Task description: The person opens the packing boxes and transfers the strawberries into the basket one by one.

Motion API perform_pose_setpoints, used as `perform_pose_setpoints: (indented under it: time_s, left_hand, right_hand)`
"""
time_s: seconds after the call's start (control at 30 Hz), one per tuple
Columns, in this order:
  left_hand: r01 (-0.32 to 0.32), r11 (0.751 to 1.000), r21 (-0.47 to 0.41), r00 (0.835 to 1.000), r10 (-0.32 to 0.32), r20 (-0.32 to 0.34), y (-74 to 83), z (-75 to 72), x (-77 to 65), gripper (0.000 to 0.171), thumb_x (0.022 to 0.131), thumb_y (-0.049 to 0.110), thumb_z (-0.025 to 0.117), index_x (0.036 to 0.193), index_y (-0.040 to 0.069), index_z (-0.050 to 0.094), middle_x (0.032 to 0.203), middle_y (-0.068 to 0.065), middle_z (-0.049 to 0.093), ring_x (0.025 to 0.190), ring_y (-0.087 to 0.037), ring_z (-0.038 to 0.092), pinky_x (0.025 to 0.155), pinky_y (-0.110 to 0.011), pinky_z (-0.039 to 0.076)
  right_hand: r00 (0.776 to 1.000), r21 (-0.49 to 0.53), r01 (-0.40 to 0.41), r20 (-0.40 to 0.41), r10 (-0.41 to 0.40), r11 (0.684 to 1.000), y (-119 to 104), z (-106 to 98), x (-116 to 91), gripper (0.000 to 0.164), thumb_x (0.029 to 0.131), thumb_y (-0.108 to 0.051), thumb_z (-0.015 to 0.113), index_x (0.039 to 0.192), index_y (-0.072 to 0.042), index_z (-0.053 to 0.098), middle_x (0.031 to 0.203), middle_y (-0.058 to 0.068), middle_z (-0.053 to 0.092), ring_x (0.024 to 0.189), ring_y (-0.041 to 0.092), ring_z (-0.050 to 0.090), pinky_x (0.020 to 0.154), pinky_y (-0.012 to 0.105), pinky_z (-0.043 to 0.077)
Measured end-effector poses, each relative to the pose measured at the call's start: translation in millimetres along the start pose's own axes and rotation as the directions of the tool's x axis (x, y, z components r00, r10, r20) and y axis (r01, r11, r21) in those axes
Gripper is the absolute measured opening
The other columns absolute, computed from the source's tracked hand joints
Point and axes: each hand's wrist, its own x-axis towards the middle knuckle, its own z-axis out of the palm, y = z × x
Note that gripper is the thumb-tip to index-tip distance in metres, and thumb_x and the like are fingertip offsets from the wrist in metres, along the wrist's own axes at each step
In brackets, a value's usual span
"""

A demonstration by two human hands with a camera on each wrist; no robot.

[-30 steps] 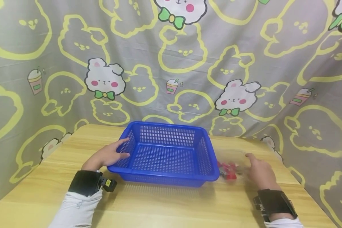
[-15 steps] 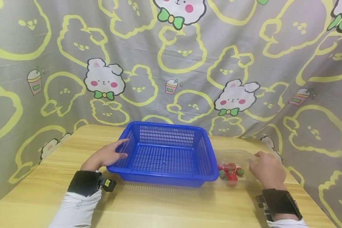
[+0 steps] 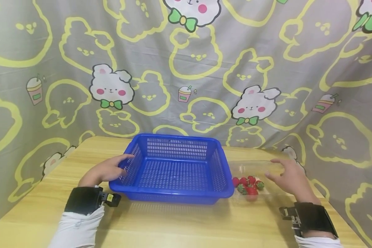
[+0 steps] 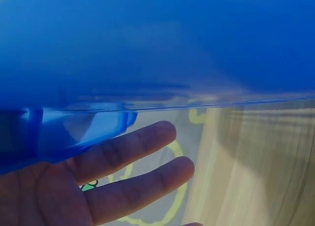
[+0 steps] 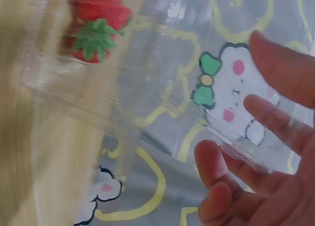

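Observation:
A blue perforated plastic basket stands in the middle of the table. My left hand rests at its left rim, with index finger and thumb apart over the edge. In the left wrist view, two straight fingers extend below the blue rim. To the basket's right sits a clear plastic box holding several red strawberries with green leaves. My right hand is at the box's right side, thumb and index spread. The right wrist view shows the transparent plastic overlapping its loosely bent fingers.
The light wooden table reaches back to a grey curtain printed with yellow outlines and white rabbits. Black camera straps sit on both wrists. The strawberry box stands close against the basket's right side.
My right hand has shifted a little right, and its bent fingers have spread apart. The strawberries show more clearly. My left hand stays at the basket rim.

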Motion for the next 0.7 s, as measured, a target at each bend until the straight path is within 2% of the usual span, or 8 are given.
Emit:
perform_pose_setpoints:
  time_s: [0.1, 0.23, 0.33, 0.43, 0.57, 0.7]
  left_hand:
    - [-0.002, 1.000, -0.006, 1.000, 0.002, 0.002, -1.4, -0.1, -0.2, 0.065, 0.080, -0.001, 0.055, 0.142, 0.003, 0.034, 0.140, -0.038, 0.034, 0.119, -0.053, 0.042, 0.090, -0.067, 0.042]
    - [0.000, 1.000, -0.009, 1.000, -0.001, -0.002, -1.9, 0.4, 0.3, 0.064, 0.080, -0.002, 0.054, 0.142, 0.003, 0.035, 0.141, -0.038, 0.034, 0.120, -0.054, 0.041, 0.091, -0.068, 0.041]
    - [0.003, 1.000, -0.005, 1.000, -0.003, -0.003, -2.0, 0.5, 1.1, 0.065, 0.080, -0.002, 0.055, 0.142, 0.003, 0.035, 0.142, -0.038, 0.032, 0.121, -0.055, 0.039, 0.091, -0.070, 0.040]
    - [0.007, 1.000, -0.002, 1.000, -0.007, -0.002, -2.5, 1.1, 2.0, 0.065, 0.080, -0.002, 0.055, 0.142, 0.004, 0.035, 0.143, -0.038, 0.030, 0.122, -0.056, 0.037, 0.091, -0.071, 0.039]
    - [0.021, 1.000, -0.006, 1.000, -0.021, -0.004, -2.9, 2.3, 2.6, 0.064, 0.081, -0.002, 0.054, 0.142, 0.004, 0.035, 0.143, -0.037, 0.031, 0.122, -0.055, 0.038, 0.092, -0.070, 0.039]
    - [0.019, 1.000, 0.005, 1.000, -0.019, -0.011, -2.4, 2.8, 2.5, 0.063, 0.081, -0.001, 0.054, 0.141, 0.004, 0.036, 0.143, -0.037, 0.031, 0.122, -0.055, 0.038, 0.093, -0.070, 0.038]
  right_hand:
    - [0.999, 0.026, -0.021, -0.042, 0.022, 0.999, -3.3, -3.1, -1.3, 0.058, 0.086, -0.034, 0.067, 0.124, 0.006, 0.051, 0.123, 0.039, 0.048, 0.076, 0.042, 0.062, 0.070, 0.061, 0.046]
    - [0.994, 0.049, -0.051, -0.095, 0.055, 0.998, -6.4, -4.5, -1.2, 0.069, 0.089, -0.035, 0.063, 0.138, 0.006, 0.036, 0.131, 0.041, 0.041, 0.080, 0.046, 0.063, 0.069, 0.062, 0.046]
    - [0.991, 0.063, -0.076, -0.103, 0.082, 0.995, -7.4, -6.0, -1.2, 0.081, 0.090, -0.036, 0.061, 0.146, 0.003, 0.018, 0.135, 0.041, 0.037, 0.082, 0.047, 0.063, 0.071, 0.065, 0.045]
    - [0.990, 0.077, -0.095, -0.097, 0.102, 0.993, -7.8, -7.2, -1.4, 0.087, 0.090, -0.038, 0.060, 0.149, -0.001, 0.008, 0.134, 0.041, 0.038, 0.083, 0.047, 0.063, 0.071, 0.065, 0.044]
    - [0.990, 0.084, -0.106, -0.080, 0.112, 0.991, -8.1, -8.1, -1.8, 0.087, 0.091, -0.039, 0.059, 0.149, -0.002, 0.007, 0.132, 0.041, 0.039, 0.084, 0.047, 0.063, 0.072, 0.065, 0.043]
    - [0.991, 0.091, -0.108, -0.066, 0.114, 0.990, -8.8, -7.5, -2.5, 0.081, 0.091, -0.039, 0.059, 0.146, 0.002, 0.015, 0.130, 0.042, 0.041, 0.085, 0.047, 0.063, 0.072, 0.065, 0.044]
